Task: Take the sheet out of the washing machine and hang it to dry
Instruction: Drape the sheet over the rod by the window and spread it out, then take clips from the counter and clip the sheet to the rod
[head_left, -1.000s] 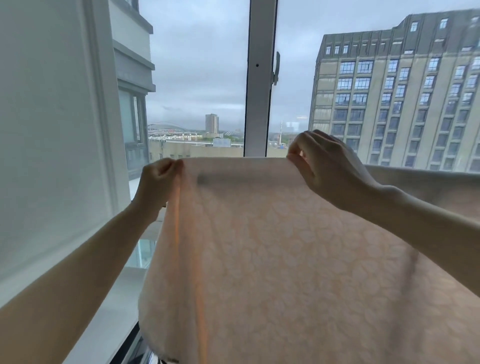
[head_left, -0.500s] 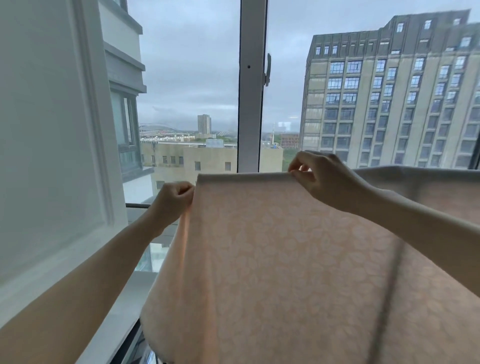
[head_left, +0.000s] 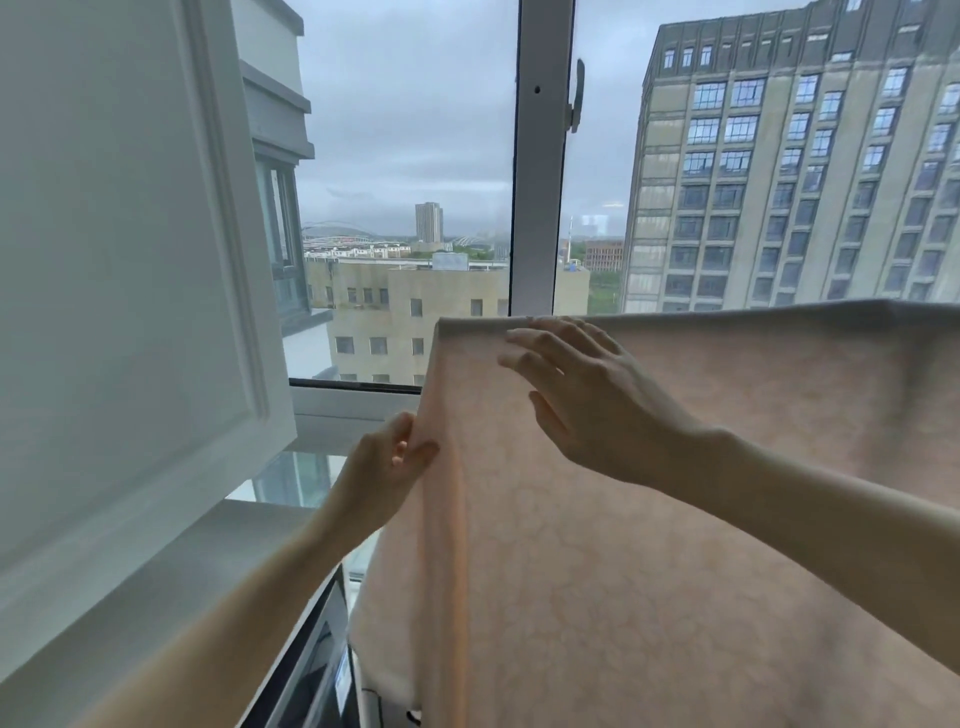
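Observation:
A pale pink patterned sheet (head_left: 649, 571) hangs in front of the window, its top fold running level from the middle to the right edge. What carries it is hidden under the fold. My left hand (head_left: 387, 462) pinches the sheet's left side edge, a little below the top corner. My right hand (head_left: 582, 395) lies with straight, spread fingers against the sheet just under the top fold, near the left corner.
A white window post (head_left: 540, 156) with a handle (head_left: 576, 96) stands behind the sheet. A white panelled wall (head_left: 130, 260) and ledge (head_left: 171, 561) fill the left. A dark appliance edge (head_left: 317, 670) shows at the bottom. Buildings lie beyond the glass.
The sheet's top edge has come down from chest height in view. My right hand let go of the top edge and now lies flat. My left hand slid down the side edge.

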